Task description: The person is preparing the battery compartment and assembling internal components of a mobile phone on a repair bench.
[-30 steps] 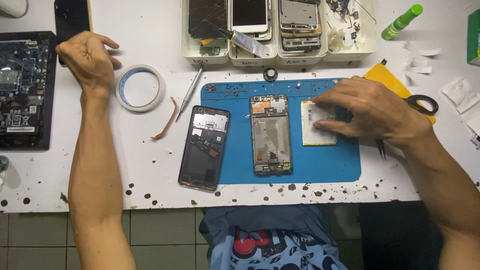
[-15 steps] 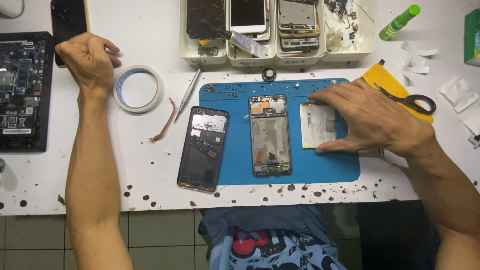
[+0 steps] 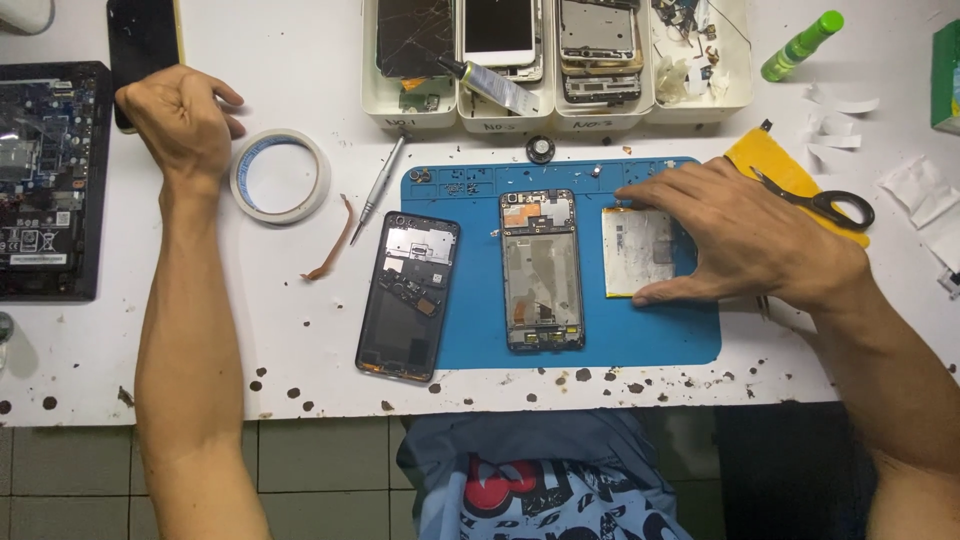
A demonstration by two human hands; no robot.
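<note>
An opened phone frame lies upright on the blue repair mat. To its right a flat silver battery rests on the mat, and my right hand lies over its right side with fingers spread and touching it. A black phone back cover lies half off the mat's left edge. My left hand rests far left on the white table as a loose fist, next to a roll of white tape and a black phone.
White trays of phone parts line the back edge. A metal tool, a brown strip, black-handled scissors on a yellow cloth, a green bottle and an open laptop board lie around.
My right hand has slid right and flattened on the battery, uncovering more of it. The left hand has stayed in place.
</note>
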